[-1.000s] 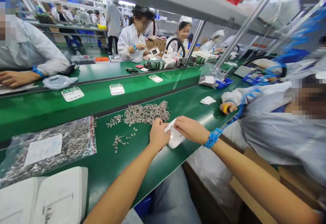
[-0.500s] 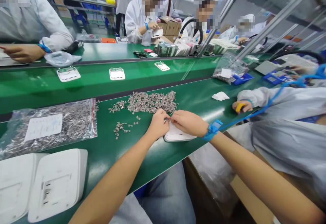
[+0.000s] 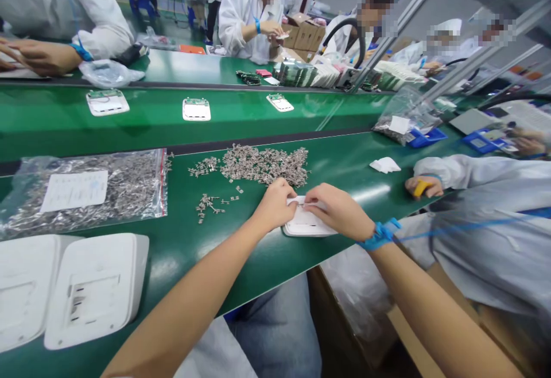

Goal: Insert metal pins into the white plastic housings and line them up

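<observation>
Head view: at the centre of the frame, the left hand [image 3: 275, 205] and the right hand [image 3: 338, 210] both rest on a flat white plastic casing [image 3: 306, 224] lying on the green desk [image 3: 241, 240]. Each grip is narrow, fingertips pinched at the casing's far edge. Just beyond lies a loose heap of small silver metal parts [image 3: 262, 164]; at left, a clear plastic bag of parts [image 3: 86, 190].

Green bench [image 3: 241, 263], heap of metal parts [image 3: 264, 164], bagged parts [image 3: 86, 191], white housings [image 3: 97, 289], white casing [image 3: 307, 226]
</observation>
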Motion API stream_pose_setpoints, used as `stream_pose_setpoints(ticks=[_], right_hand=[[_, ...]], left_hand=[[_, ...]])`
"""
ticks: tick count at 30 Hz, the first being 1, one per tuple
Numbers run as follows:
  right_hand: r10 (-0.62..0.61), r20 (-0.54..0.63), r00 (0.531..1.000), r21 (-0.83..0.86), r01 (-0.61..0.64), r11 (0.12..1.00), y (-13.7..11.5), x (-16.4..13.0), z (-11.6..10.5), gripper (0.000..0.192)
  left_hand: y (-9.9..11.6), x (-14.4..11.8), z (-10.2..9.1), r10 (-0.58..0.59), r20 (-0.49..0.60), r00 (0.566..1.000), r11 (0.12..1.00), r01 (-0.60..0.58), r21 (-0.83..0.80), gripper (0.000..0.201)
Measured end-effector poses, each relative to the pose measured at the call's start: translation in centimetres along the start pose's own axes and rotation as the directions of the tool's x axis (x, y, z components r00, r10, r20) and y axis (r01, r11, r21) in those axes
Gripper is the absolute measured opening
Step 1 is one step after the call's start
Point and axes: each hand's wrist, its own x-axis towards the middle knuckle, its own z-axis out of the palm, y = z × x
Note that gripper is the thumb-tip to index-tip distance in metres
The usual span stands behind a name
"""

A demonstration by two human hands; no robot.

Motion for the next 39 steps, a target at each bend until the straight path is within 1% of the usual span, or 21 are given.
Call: stream_pose_setpoints(ticks=[1,3,5,8,16,19,23,26,28,29,31,33,35,36,37,38,39], right_hand=[[-0.013,-0.048,0.999,-0.002,0.013,1.000,-0.2,-0.8,0.1,0.009],[-0.046,-0.105,0.993,0.004,0.047,0.999,-0.5,-1.9,0.3,0.015],[-0.083,-0.128,0.988,0.004,0.084,0.996,-0.7,-2.5,0.5,0.018],[-0.108,-0.151,0.983,-0.034,0.104,0.994,-0.7,-2.6,0.9,0.021],[-0.118,-0.167,0.979,-0.059,0.110,0.992,-0.4,-2.9,1.2,0.023],[-0.140,-0.138,0.980,-0.083,0.129,0.988,-0.4,-2.8,1.1,0.024],[-0.189,-0.105,0.976,-0.145,0.173,0.974,-0.8,-2.3,0.9,0.024],[-0.207,-0.106,0.973,-0.148,0.191,0.970,-1.1,-2.0,1.1,0.023],[-0.181,-0.169,0.969,-0.109,0.164,0.980,-1.2,-2.1,1.4,0.024],[-0.149,-0.225,0.963,-0.070,0.136,0.988,-1.4,-2.3,1.6,0.023],[-0.056,-0.358,0.932,0.058,0.082,0.995,-1.8,-2.9,1.8,0.021],[0.058,-0.444,0.894,0.250,0.062,0.966,-2.4,-3.7,1.8,0.018],[0.173,-0.447,0.877,0.455,0.056,0.889,-2.9,-4.1,1.9,0.014],[0.251,-0.450,0.857,0.533,0.032,0.846,-3.1,-3.9,2.0,0.012],[0.292,-0.428,0.856,0.577,0.010,0.817,-3.2,-3.4,2.2,0.009],[0.280,-0.398,0.874,0.582,0.005,0.813,-3.4,-2.5,2.6,0.008],[0.232,-0.363,0.902,0.561,0.013,0.827,-3.8,-1.2,3.1,0.009]], left_hand=[[0.0,0.0,0.0,-0.002,0.008,1.000,1.000,0.002,-0.001,0.008],[0.0,0.1,-0.2,-0.012,0.020,1.000,1.000,0.012,-0.006,0.008],[0.0,0.1,-0.3,-0.025,0.020,0.999,1.000,0.025,-0.012,0.008],[0.1,0.1,-0.4,-0.028,0.031,0.999,0.999,0.029,-0.025,0.007],[0.3,0.3,-0.8,-0.017,0.072,0.997,1.000,0.016,0.011,0.005],[0.3,0.3,-0.7,-0.016,0.076,0.997,1.000,0.015,0.013,0.006],[0.2,0.0,-0.2,0.042,0.054,0.998,0.998,-0.045,0.046,0.012],[0.1,-0.2,0.2,0.093,0.033,0.995,0.991,-0.096,0.098,0.014],[0.1,0.0,0.4,0.113,0.038,0.993,0.984,-0.117,0.137,0.013],[0.3,0.1,0.4,0.122,0.049,0.991,0.977,-0.129,0.169,0.011],[1.0,-0.1,0.1,0.135,0.091,0.987,0.950,-0.155,0.270,0.007],[2.1,-1.4,-0.9,0.124,0.164,0.979,0.896,-0.182,0.406,0.003],[3.3,-4.2,-2.2,0.078,0.228,0.970,0.817,-0.193,0.544,0.007],[3.8,-6.2,-3.0,0.051,0.236,0.970,0.772,-0.188,0.607,0.008],[4.3,-8.3,-3.7,0.034,0.195,0.980,0.726,-0.159,0.669,0.008],[4.7,-10.7,-4.4,0.019,0.147,0.989,0.684,-0.120,0.719,0.009],[5.0,-13.1,-5.0,-0.006,0.075,0.997,0.646,-0.053,0.762,0.008]])
